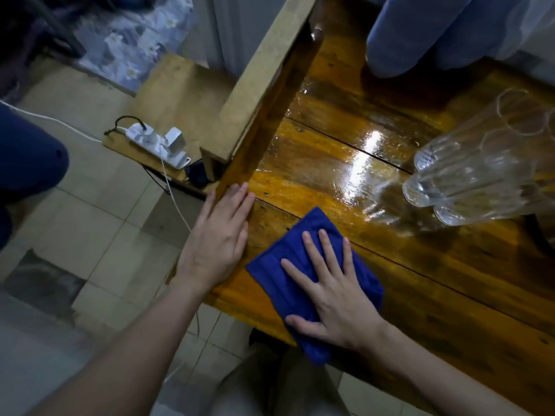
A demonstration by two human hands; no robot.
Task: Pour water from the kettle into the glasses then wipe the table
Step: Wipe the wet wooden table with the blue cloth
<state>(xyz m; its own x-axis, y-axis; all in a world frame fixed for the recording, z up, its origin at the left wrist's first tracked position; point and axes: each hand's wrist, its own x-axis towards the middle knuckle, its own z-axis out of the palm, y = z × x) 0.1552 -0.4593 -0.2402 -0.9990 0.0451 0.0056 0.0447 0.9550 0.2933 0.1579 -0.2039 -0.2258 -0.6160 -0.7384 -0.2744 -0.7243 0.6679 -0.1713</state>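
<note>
A folded blue cloth (pixel 276 265) lies on the glossy wooden table (pixel 435 280) near its left front corner. My right hand (pixel 333 292) presses flat on the cloth with fingers spread. My left hand (pixel 217 238) rests flat on the table's left edge, fingers together, holding nothing. Clear ribbed glasses (pixel 477 172) stand close together at the right, with water in them. Light glints on the shiny planks between the cloth and the glasses. No kettle is in view.
A wooden bench or rail (pixel 264 76) runs along the table's left side. A white power strip (pixel 156 145) with cables sits on a low shelf over the tiled floor. A person's blue-clad knee (pixel 420 34) is at the table's far edge, another's leg (pixel 27 157) at left.
</note>
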